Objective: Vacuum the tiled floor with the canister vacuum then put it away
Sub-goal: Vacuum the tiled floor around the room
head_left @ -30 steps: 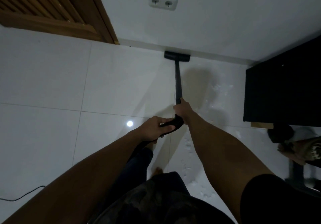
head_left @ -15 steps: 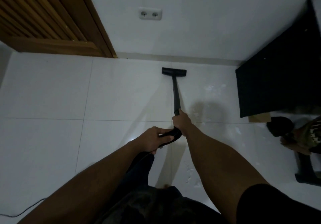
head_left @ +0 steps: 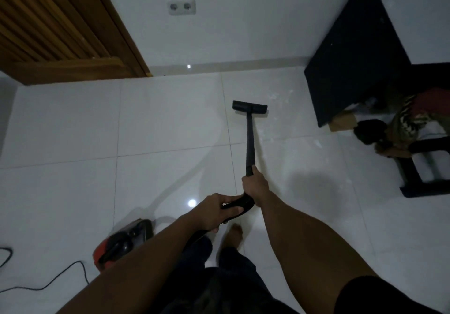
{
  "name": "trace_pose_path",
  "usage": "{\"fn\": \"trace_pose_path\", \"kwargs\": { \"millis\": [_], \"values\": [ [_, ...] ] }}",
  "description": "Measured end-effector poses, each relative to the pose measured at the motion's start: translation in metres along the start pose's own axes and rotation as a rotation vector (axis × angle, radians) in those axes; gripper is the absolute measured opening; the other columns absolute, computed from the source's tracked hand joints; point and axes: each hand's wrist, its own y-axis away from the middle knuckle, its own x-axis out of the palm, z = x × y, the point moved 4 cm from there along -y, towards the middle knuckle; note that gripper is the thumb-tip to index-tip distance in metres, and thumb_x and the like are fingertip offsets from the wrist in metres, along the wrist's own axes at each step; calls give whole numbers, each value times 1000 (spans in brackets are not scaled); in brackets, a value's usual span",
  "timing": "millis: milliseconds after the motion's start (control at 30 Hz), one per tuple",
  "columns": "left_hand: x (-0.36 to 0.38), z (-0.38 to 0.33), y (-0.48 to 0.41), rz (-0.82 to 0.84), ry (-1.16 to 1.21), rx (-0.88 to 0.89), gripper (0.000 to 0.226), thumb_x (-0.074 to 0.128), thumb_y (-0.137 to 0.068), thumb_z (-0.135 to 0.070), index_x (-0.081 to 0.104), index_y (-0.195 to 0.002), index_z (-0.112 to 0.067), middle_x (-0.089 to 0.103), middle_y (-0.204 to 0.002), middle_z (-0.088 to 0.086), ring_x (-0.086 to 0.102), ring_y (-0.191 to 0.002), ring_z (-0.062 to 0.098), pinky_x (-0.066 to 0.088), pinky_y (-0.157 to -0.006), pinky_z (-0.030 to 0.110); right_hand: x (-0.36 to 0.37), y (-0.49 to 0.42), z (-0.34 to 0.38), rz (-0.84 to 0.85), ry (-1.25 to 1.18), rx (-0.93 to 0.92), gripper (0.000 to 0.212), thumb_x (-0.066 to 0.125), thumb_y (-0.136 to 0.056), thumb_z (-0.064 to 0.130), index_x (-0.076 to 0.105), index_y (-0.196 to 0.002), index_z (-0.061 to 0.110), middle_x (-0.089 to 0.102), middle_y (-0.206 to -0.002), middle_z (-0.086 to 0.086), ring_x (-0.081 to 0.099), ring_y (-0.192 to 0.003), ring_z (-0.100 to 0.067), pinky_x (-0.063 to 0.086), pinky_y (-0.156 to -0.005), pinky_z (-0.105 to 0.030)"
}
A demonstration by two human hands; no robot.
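A black vacuum wand [head_left: 249,140] runs forward over the glossy white tiled floor [head_left: 170,131] to a flat black floor head [head_left: 249,106]. My right hand [head_left: 254,186] grips the wand's lower end. My left hand [head_left: 215,212] grips the curved black handle just behind it. The red and black canister [head_left: 121,242] sits on the tiles at lower left, partly hidden by my left forearm. Its hose is mostly hidden under my arm. White dust specks [head_left: 280,97] lie right of the floor head.
A black power cord [head_left: 48,282] trails along the floor at the bottom left. A wooden louvred door [head_left: 60,26] and a wall socket [head_left: 182,7] are ahead. A black cabinet [head_left: 353,70] and a low black stand with cloth [head_left: 414,143] stand at the right. My bare foot [head_left: 235,235] is below my hands.
The floor head has been drawn back from the wall's skirting toward me. I have stepped back, and the canister and more of the cord have come into view at lower left.
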Motion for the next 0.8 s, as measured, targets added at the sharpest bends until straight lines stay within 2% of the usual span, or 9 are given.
{"fn": "trace_pose_path", "kwargs": {
  "millis": [67,200,333,400,600,667,733,800],
  "values": [
    [11,12,13,11,-11,-2,43,63,-95,-49,60,-137,-39,62,-71,7,57,-53,18,52,-56,34,11,15,-19,11,-21,14,70,44,-99,15,19,-163,30,55,-141,-10,54,-94,-22,45,-76,-31],
    [38,36,44,73,-70,-12,44,62,-96,-49,57,-139,-40,61,-71,6,58,-49,20,52,-54,32,33,45,-62,8,-51,45,70,44,-99,15,18,-163,30,53,-144,-10,53,-96,-22,46,-77,-30],
    [58,67,84,91,-92,-6,46,62,-96,-49,56,-141,-38,60,-69,3,56,-47,16,51,-53,30,65,82,-99,-8,-107,87,72,45,-98,17,17,-163,32,54,-143,-10,59,-110,-27,53,-87,-35],
    [64,86,105,92,-89,1,48,63,-96,-50,56,-141,-38,58,-68,2,54,-48,16,51,-53,30,82,102,-111,-29,-118,100,72,45,-98,17,17,-163,31,53,-144,-10,59,-115,-28,52,-87,-35],
    [75,161,188,122,-116,50,47,65,-96,-47,57,-141,-36,58,-71,4,55,-57,18,52,-53,31,165,175,-154,-72,-178,133,74,43,-95,19,15,-162,34,55,-142,-8,60,-107,-25,53,-84,-35],
    [80,188,219,148,-140,69,45,66,-95,-46,58,-139,-38,59,-73,7,55,-55,16,52,-53,31,201,187,-183,-76,-138,150,80,40,-85,29,15,-161,39,62,-134,-6,62,-110,-28,52,-96,-42],
    [84,213,253,173,-161,77,42,66,-96,-44,58,-137,-41,59,-74,8,54,-51,12,51,-52,29,244,180,-225,-77,-100,193,86,36,-76,35,15,-159,45,66,-127,-2,60,-115,-29,45,-107,-49],
    [87,233,278,193,-170,75,42,66,-96,-44,60,-137,-38,60,-74,8,55,-53,11,51,-52,28,274,189,-250,-88,-83,235,86,35,-73,40,18,-157,48,68,-122,1,57,-123,-30,40,-111,-51]
  ]
}}
